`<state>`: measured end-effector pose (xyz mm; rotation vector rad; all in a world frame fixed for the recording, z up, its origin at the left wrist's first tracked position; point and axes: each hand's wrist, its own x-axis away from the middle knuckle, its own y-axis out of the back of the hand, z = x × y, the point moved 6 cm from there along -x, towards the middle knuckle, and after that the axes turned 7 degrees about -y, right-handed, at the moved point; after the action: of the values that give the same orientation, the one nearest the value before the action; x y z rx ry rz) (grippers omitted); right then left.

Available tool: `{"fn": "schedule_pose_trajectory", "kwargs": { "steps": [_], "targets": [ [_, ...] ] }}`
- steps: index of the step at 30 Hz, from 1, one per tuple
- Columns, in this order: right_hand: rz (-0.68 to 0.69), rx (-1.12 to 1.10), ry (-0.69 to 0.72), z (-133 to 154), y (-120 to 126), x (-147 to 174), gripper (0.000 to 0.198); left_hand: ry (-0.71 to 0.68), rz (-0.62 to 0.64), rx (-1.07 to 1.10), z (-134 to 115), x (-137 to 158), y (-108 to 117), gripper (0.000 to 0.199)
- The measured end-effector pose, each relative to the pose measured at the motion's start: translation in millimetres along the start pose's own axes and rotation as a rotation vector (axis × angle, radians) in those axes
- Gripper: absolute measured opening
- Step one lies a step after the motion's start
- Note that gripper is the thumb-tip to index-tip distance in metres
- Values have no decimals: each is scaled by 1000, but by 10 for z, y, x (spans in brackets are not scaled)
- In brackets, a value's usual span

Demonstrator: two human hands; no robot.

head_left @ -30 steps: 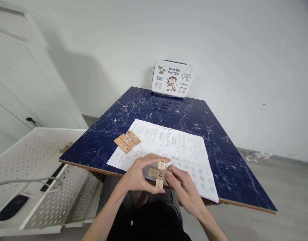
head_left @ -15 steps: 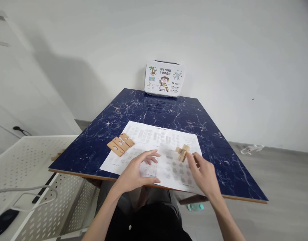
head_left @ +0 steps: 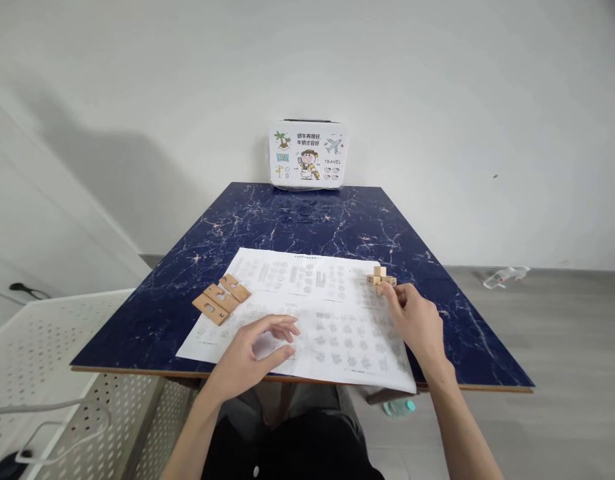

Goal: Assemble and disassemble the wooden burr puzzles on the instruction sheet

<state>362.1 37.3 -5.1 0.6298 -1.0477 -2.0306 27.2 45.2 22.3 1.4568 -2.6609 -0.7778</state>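
Observation:
A small wooden burr puzzle [head_left: 380, 273], its interlocked pieces forming a cross with a printed 2 on one end, is at the right edge of the instruction sheet [head_left: 307, 300]. My right hand [head_left: 415, 323] grips its near side between thumb and fingers; the fingertips are partly hidden. Whether the puzzle rests on the sheet or is just above it, I cannot tell. Over the near part of the paper my left hand [head_left: 257, 350] hovers or rests, empty, fingers curved and thumb apart. Notched wooden pieces [head_left: 221, 299], marked with numbers, lie side by side on the sheet's left edge.
The blue marbled table [head_left: 307, 220] carries a white cartoon-printed case [head_left: 307, 155] standing at its far edge against the wall. A perforated white rack [head_left: 77, 333] with cables is at the left. Plastic bottles [head_left: 506, 277] lie on the floor to the right.
My right hand has carried the burr puzzle right and away from me, to the sheet's right edge. My left hand stays empty, its thumb and fingers somewhat closer together. The view has shifted slightly.

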Motion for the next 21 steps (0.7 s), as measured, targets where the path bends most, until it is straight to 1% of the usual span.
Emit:
{"fn": "schedule_pose_trajectory", "kwargs": {
  "steps": [3, 6, 7, 10, 12, 17, 21],
  "targets": [
    [-19, -109, 65, -52, 78, 156, 40, 6, -11, -13, -12, -4, 16, 30],
    [0, -291, 181, -100, 148, 459, 41, 7, -12, -20, 0, -4, 19, 28],
    [13, -338, 201, -129, 161, 572, 41, 7, -11, -20, 8, -4, 16, 28],
    [79, -411, 253, -222, 154, 873, 40, 5, -11, -15, 28, -5, 8, 27],
    [88, -433, 268, -289, 147, 995, 37, 5, -14, -12, 28, -5, 5, 26],
    [60, -445, 307, -323, 113, 1057, 36, 21, -18, -19, 15, -8, 2, 26],
    [-36, -435, 329, -242, 115, 1059, 35, 21, -37, -22, 13, -14, 16, 25]
  ]
}}
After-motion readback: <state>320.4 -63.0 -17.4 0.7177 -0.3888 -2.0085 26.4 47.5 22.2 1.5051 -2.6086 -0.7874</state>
